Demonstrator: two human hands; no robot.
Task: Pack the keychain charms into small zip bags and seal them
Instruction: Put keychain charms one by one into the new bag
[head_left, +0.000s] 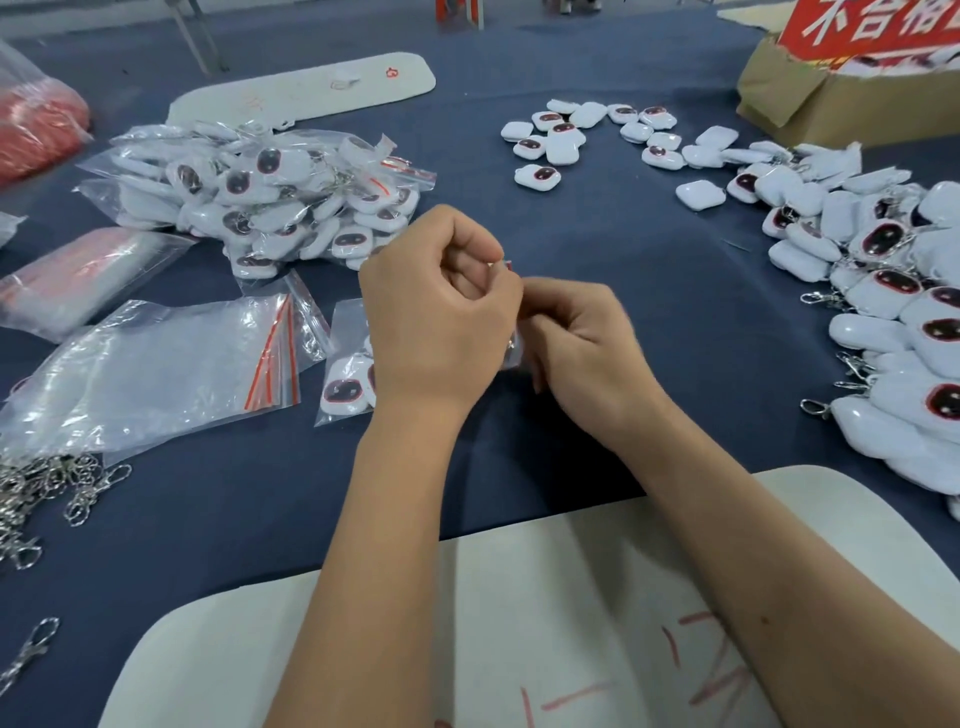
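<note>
My left hand and my right hand meet at the table's middle, fingers curled, pinching a small clear zip bag between them; only a sliver of bag and its red strip shows. A filled bag with white charms lies just left of my left wrist. A pile of packed bags sits at the back left. Loose white charms with dark red faces heap along the right edge, and more of them are scattered at the back.
Empty zip bags lie at the left on the blue cloth, with another stack behind. Metal clasps and chains lie at the lower left. A cardboard box stands back right. A white board is under my forearms.
</note>
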